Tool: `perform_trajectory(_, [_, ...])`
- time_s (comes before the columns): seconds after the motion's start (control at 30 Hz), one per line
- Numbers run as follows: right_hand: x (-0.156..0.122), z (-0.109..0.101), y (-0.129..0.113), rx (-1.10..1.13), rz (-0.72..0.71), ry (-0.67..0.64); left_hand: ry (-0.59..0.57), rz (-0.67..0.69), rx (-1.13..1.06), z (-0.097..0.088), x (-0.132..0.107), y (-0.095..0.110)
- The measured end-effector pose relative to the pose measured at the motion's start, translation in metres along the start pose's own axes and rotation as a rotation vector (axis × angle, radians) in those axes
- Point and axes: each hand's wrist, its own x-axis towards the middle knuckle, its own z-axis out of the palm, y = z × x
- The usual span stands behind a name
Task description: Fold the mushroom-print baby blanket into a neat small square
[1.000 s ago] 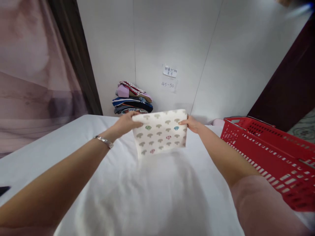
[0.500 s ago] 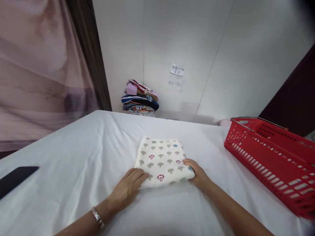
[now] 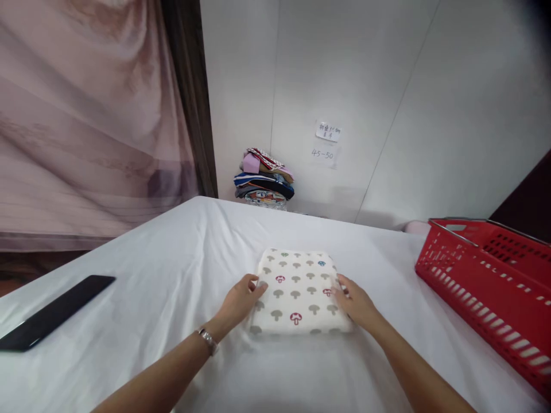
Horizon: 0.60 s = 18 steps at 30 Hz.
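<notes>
A folded white cloth [image 3: 301, 295] printed with grey, red and blue mushrooms lies flat on the white-covered table. My left hand [image 3: 240, 297] grips its left edge, the thumb on top and the other fingers at the side. On the opposite edge my right hand [image 3: 358, 301] holds the cloth in the same way, thumb over the top. The fingertips beneath the cloth's edges are hidden. A metal watch or bracelet [image 3: 209, 340] sits on my left wrist.
A red plastic basket [image 3: 486, 287] stands on the right of the table [image 3: 172, 275]. On the left lies a flat black object [image 3: 55, 310], perhaps a phone. Behind the far edge, a stack of folded clothes [image 3: 264, 178] rises against the wall. A pink curtain [image 3: 86, 115] hangs at left.
My left hand has moved from the cloth's near left corner up to its left edge. My right hand now has its thumb on top. The whole view has shifted, showing more on the left.
</notes>
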Motion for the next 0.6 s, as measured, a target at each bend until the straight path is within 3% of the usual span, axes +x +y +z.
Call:
perform_trajectory(0.13, [-0.003,0.017,0.006,-0.044,0.006,-0.006,-0.045,-0.084,-0.054,0.007,0.0,0.003])
perform_trajectory(0.4, [-0.021,0.027,0.023,0.11,-0.16,0.129,-0.058,-0.012,-0.006,0.011,-0.027,0.004])
perform_trajectory(0.5, [-0.023,0.025,0.025,0.12,-0.128,0.093,-0.108,-0.037,0.01,0.008,-0.029,0.002])
perform_trajectory(0.6, [-0.013,0.019,0.024,0.097,-0.037,0.039,-0.125,-0.048,0.035,0.001,-0.014,0.004])
